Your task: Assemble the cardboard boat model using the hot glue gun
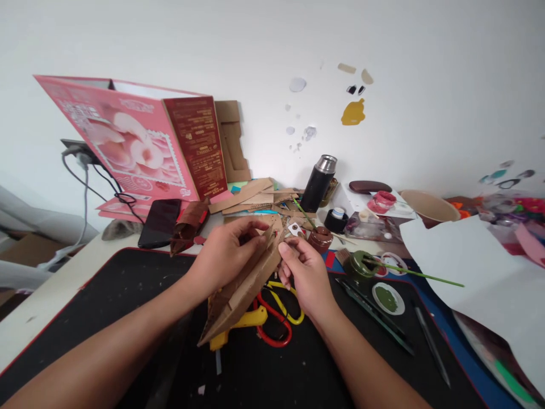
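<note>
Both hands hold a folded brown cardboard piece (238, 298) over a black mat (110, 295). My left hand (223, 255) wraps its fingers round the piece's upper left side. My right hand (304, 272) pinches its upper right edge with curled fingers. Under the cardboard lie a yellow glue gun (238, 324) and red and yellow scissors (279, 321).
A pink box (128, 136) stands at the back left beside a phone (159, 221). Cardboard scraps (251, 199), a black flask (317, 182), small paint pots (360, 264), a green stick (421, 275), a bowl (428, 205) and white paper (477, 267) crowd the back and right.
</note>
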`<state>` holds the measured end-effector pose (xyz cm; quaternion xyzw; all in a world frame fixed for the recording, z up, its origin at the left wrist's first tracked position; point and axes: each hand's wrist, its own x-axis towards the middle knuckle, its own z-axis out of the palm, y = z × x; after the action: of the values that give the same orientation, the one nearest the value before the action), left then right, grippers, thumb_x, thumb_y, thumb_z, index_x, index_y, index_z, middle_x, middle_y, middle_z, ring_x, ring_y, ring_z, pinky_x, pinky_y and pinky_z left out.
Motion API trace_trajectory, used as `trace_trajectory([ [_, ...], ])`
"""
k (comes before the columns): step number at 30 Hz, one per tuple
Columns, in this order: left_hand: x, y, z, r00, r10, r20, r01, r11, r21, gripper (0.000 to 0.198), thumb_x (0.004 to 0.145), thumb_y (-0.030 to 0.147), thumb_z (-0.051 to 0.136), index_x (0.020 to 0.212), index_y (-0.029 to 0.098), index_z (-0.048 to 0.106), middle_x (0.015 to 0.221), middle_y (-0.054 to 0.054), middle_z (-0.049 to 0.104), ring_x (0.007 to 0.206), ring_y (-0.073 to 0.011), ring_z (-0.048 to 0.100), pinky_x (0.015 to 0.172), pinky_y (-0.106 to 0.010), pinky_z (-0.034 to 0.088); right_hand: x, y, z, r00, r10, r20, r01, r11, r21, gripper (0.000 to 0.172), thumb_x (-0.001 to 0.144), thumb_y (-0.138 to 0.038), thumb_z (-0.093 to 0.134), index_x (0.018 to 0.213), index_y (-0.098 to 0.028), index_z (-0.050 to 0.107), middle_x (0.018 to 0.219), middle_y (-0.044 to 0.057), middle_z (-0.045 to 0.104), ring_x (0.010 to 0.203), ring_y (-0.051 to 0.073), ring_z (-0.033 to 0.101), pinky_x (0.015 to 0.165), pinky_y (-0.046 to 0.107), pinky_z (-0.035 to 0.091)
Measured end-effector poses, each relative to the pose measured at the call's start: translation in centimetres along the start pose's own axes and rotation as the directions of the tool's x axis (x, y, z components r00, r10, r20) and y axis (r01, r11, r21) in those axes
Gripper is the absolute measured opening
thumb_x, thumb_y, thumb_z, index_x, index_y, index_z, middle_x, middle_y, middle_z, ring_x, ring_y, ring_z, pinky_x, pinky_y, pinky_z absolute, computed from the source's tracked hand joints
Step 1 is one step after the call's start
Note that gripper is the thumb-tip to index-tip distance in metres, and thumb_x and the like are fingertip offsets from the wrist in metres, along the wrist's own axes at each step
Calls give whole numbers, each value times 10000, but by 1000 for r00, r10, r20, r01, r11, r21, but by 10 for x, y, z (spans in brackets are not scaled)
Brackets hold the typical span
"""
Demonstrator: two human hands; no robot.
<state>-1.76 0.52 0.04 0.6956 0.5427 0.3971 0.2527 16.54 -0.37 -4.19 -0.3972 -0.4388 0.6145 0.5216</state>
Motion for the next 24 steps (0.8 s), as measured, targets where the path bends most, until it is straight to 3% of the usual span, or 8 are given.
trace_trajectory([
  [16, -2, 3, -1, 997, 76, 10, -77, 987, 142, 255, 950, 264, 622, 1158, 239, 769, 1027, -58, 846, 907, -253, 789, 858, -375, 606, 3, 3, -1, 998, 58, -32, -56, 997, 49, 451, 791, -545, 868, 982, -199, 651, 512, -105, 520, 371, 90, 457, 351, 181, 299],
  [24, -1, 1, 1, 999, 40, 17, -41, 993, 112, 240, 955, 315, 636, 1130, 233, 778, 958, -46, 835, 835, -240, 772, 776, -350, 580, 4, 1, -2, 998, 63, -8, -63, 997, 44, 434, 799, -535, 869, 952, -197, 643, 488, -110, 508, 368, 85, 437, 364, 185, 304],
])
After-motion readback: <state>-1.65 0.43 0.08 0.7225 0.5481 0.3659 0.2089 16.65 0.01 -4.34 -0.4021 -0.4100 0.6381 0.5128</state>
